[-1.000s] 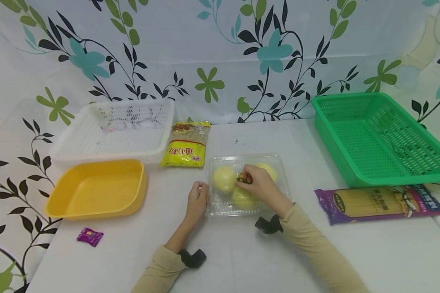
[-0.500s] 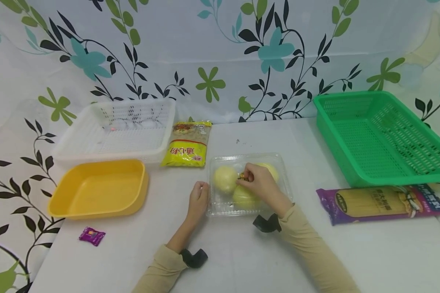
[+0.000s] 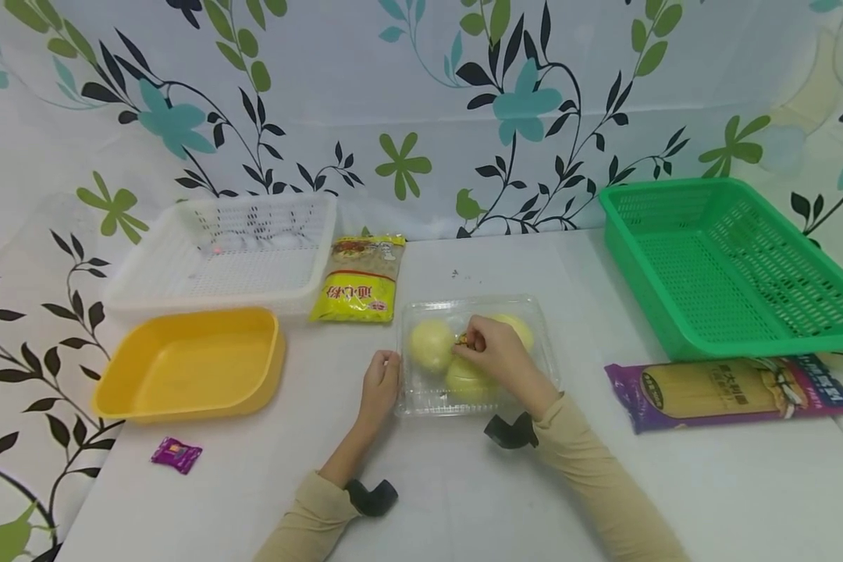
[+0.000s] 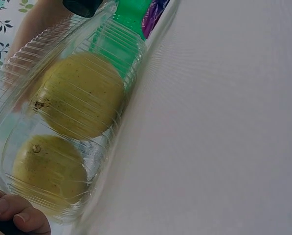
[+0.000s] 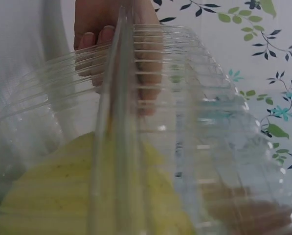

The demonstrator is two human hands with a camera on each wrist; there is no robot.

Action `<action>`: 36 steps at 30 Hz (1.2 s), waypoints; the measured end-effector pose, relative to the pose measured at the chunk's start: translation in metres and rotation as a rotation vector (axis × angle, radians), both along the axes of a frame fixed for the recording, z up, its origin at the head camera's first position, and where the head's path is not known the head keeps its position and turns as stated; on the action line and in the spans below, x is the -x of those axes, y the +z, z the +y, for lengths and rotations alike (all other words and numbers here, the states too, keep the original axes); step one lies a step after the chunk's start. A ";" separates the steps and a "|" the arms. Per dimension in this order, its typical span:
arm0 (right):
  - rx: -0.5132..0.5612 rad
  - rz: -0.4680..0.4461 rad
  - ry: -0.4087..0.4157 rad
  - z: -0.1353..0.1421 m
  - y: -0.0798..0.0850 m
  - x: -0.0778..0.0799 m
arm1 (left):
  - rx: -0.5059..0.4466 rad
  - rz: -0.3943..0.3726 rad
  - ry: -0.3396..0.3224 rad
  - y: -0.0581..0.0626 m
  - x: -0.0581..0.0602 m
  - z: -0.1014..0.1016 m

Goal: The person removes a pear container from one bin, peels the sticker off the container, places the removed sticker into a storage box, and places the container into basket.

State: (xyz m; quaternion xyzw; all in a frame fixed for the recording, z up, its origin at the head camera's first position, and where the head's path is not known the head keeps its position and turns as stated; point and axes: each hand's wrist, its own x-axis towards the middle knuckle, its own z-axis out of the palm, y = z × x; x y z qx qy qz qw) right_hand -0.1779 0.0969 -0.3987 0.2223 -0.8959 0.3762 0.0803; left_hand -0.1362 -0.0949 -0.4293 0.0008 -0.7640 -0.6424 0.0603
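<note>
In the head view, a clear plastic clamshell box (image 3: 421, 402) with pale yellow round fruits (image 3: 432, 346) inside stands in the table's middle. Speckled skin and stem ends show on two fruits (image 4: 82, 95) in the left wrist view. My left hand (image 3: 379, 386) grips the box's left rim, with curled fingers on one side of it. Above the lid, my right hand (image 3: 495, 351) pinches a small gold-and-dark piece (image 3: 462, 340) between thumb and fingers. Most of that piece is hidden, so its kind cannot be told.
A yellow tub (image 3: 190, 406) and white basket (image 3: 218, 300) stand left, with a small purple packet (image 3: 176, 455) in front. A yellow pasta bag (image 3: 358, 281) lies behind the box. At right are a green basket (image 3: 695, 347) and a purple spaghetti pack (image 3: 730, 394).
Less of the small gold-and-dark piece shows at my right fingertips than a second ago. Both hands and the box stay nearly in place.
</note>
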 end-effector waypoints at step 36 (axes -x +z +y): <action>-0.239 0.235 0.070 -0.006 -0.006 -0.002 | -0.003 0.028 0.042 -0.005 0.001 0.000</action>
